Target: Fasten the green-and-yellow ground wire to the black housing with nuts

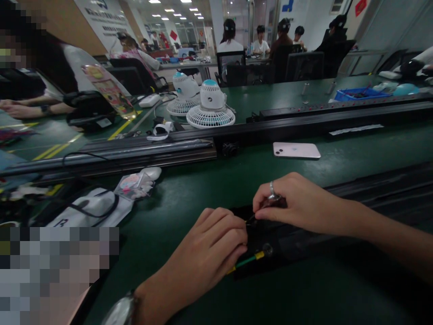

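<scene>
My right hand (pixel 287 203), with a ring on one finger, is closed around a small dark-handled tool (pixel 279 201). A thin dark tip (pixel 251 220) points from it toward my left fingers; its exact kind is not clear. My left hand (pixel 219 239) is closed, fingers curled together at the near end of a long black strip (pixel 304 237). What lies under those fingers is hidden. A green wire with yellow ends (pixel 248 261) runs out beneath my left hand to a small round fitting (pixel 268 249) on the black strip.
A pink phone (pixel 297 150) lies beyond my hands on the green table (pixel 189 189). Long black rails (pixel 243 133) cross behind it, near two white fans (pixel 210 106). At left lie a white bag (pixel 98 207) and a bottle (pixel 110 92); a blue tray (pixel 361 93) stands far right. People sit around.
</scene>
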Available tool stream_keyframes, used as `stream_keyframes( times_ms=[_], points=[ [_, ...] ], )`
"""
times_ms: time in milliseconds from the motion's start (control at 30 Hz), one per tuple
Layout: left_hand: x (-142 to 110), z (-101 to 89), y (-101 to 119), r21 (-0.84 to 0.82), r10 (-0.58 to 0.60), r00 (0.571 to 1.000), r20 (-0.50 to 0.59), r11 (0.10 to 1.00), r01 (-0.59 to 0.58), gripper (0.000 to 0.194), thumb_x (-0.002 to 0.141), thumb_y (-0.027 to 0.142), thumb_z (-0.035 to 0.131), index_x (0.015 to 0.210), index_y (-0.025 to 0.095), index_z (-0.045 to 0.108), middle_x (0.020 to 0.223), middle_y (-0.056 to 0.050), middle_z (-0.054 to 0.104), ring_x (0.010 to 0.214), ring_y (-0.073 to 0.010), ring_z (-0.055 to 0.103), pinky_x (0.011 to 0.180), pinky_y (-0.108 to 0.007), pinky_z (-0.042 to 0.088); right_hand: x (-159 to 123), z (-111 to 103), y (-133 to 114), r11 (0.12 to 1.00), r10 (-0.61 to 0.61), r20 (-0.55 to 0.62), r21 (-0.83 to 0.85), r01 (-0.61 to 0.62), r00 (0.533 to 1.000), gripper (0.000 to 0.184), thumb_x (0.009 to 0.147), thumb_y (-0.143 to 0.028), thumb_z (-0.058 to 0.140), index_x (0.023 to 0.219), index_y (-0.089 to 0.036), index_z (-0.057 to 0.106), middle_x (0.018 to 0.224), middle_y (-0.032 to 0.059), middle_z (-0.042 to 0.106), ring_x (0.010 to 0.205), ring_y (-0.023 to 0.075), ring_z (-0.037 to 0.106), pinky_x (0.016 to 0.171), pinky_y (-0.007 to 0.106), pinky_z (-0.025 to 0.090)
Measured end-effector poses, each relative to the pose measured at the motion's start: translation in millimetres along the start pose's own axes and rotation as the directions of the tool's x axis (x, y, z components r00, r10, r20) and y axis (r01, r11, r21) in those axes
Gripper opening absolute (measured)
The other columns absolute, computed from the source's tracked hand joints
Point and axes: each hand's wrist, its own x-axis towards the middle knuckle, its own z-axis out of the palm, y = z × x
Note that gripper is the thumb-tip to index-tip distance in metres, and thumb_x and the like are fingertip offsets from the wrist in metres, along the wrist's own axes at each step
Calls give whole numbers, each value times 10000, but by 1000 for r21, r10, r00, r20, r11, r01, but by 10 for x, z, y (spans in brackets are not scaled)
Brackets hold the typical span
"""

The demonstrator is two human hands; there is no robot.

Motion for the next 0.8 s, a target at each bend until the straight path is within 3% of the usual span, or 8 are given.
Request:
stream_keyframes(
  times_ms=[300,500,800],
  points=[
    [8,15,6,102,6,1000,11,995,-7,120,1011,176,457,993,191,575,1090,-49,657,1012,-182,575,842,-330,466,17,-36,18,999,42,-146,10,-41,988,137,979,-247,635,890,-194,725,723,-24,704,613,130,653,585,232,452],
    [-55,55,-12,165,33,996,83,985,-46,131,1015,157,450,1074,168,566,1189,-77,648,1090,-225,573,884,-384,512,-6,5,41,998,-57,-102,-38,54,993,154,1003,-243,630,890,-191,721,738,-30,693,617,115,648,619,219,457],
    [-25,49,24,109,-12,1000,21,994,10,130,1044,178,413,1009,159,538,1112,-58,669,1007,-189,590,861,-351,531,11,17,76,996,-81,-63,-31,79,995,165,1010,-182,608,879,-185,709,769,-31,682,638,99,649,613,195,474]
  ],
)
